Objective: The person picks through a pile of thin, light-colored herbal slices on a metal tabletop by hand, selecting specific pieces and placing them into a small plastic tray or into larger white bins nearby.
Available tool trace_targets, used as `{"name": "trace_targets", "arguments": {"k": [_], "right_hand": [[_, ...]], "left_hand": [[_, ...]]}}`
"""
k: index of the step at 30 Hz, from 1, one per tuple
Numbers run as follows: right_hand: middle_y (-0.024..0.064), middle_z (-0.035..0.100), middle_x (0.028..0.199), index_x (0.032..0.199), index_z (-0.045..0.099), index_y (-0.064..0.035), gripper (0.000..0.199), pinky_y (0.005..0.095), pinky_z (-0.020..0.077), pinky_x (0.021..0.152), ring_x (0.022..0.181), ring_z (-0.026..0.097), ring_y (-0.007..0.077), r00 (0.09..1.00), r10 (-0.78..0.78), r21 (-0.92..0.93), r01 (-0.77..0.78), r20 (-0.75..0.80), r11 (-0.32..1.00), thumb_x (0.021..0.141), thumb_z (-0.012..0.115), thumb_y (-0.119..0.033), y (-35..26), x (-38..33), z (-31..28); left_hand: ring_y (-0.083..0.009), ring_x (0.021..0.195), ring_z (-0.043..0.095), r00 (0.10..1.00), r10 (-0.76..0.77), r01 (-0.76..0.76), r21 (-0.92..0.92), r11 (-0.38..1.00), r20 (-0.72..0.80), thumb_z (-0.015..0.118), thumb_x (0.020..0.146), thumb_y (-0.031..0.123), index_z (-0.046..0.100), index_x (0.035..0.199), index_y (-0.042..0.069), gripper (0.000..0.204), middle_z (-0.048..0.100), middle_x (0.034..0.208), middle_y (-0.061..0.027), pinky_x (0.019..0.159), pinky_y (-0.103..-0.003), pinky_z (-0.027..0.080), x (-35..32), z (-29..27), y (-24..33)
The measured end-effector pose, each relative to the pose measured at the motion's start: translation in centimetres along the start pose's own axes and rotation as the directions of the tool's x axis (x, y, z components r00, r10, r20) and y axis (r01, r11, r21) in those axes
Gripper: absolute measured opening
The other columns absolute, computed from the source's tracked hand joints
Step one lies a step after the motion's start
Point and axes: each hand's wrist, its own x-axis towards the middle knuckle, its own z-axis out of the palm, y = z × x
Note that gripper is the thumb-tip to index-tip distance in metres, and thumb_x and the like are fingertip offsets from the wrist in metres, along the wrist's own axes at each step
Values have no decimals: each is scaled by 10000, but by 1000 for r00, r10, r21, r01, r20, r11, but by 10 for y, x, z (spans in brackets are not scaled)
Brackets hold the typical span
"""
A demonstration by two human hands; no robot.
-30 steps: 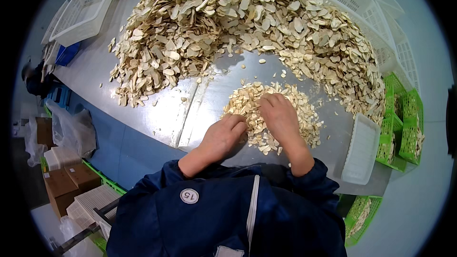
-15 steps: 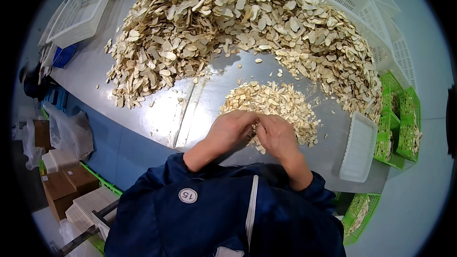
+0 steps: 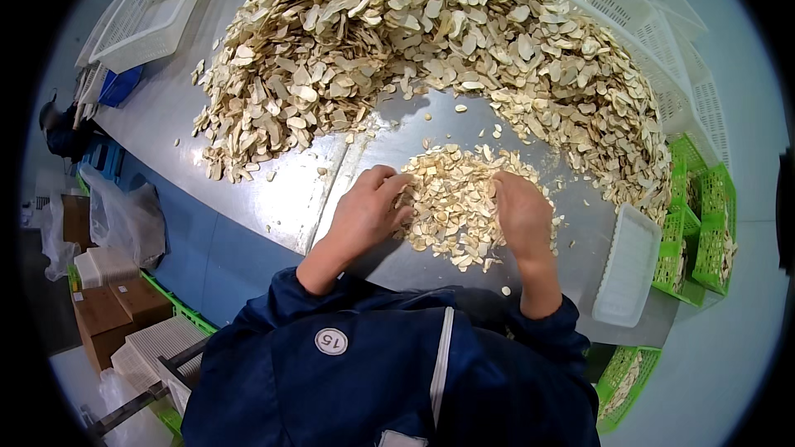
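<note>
A small heap of pale dried slices [image 3: 454, 203] lies on the metal table [image 3: 273, 190] just in front of me. My left hand [image 3: 364, 213] rests at the heap's left side, fingers curled against the slices. At the heap's right side my right hand [image 3: 522, 215] lies palm down with its fingers in the slices. Whether either hand holds a slice is hidden. Beyond the hands a large arc-shaped pile of the same slices [image 3: 414, 41] covers the table's far part.
A white tray [image 3: 627, 265] stands at the table's right edge. White baskets sit at the far left [image 3: 153, 8] and far right [image 3: 629, 12]. Green crates [image 3: 696, 223] are stacked on the right; cardboard boxes [image 3: 103, 314] stand on the floor at the left.
My hands, together over the small heap's near side half a second ago, have spread apart to its left and right sides. The heap looks more gathered.
</note>
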Motion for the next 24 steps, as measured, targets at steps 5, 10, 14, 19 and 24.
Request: {"name": "trace_targets", "arguments": {"k": [5, 10, 14, 19, 24], "right_hand": [[145, 718, 923, 1080, 716, -64, 129, 461, 559, 768, 874, 683, 363, 995, 47, -70, -41, 90, 997, 982, 657, -123, 7, -17, -10], [73, 699, 1026, 1081, 731, -117, 176, 439, 534, 872, 1026, 642, 301, 979, 11, -114, 12, 205, 993, 910, 744, -157, -29, -15, -15], [84, 696, 1013, 1085, 717, -118, 176, 444, 537, 858, 997, 649, 311, 981, -7, -91, 25, 194, 996, 917, 740, -163, -19, -18, -1], [159, 717, 974, 1107, 704, -62, 160, 444, 565, 783, 885, 695, 380, 969, 198, 32, -204, 145, 978, 952, 692, -100, -10, -21, -17], [169, 720, 962, 1127, 705, -64, 173, 448, 568, 800, 879, 702, 385, 976, 156, 17, -160, 153, 987, 960, 674, -100, -4, -26, -22]], "left_hand": [[-378, 1017, 663, 999, -27, 28, -39, 999, 26, 806, 876, 129, 654, 1350, 89, 500, 649, 1174, -160, 880, -430, 558, -7, 15, -7], [-376, 961, 694, 997, -27, 37, -138, 990, 72, 714, 937, 61, 687, 1251, 65, 314, 672, 1108, -145, 828, -423, 575, 5, 28, 6], [-357, 939, 707, 999, 15, -8, -165, 986, 44, 712, 942, 47, 706, 1171, 74, 231, 685, 1097, -132, 802, -410, 583, 8, 22, 8], [-327, 933, 711, 1000, 7, -11, -239, 971, -15, 692, 929, -13, 710, 1110, 76, 203, 685, 1088, -120, 793, -385, 580, 5, 19, 12], [-309, 925, 712, 1000, 16, -13, -296, 955, 8, 657, 913, -63, 713, 1076, 75, 221, 684, 1077, -113, 781, -374, 572, 10, 19, 16]]}}
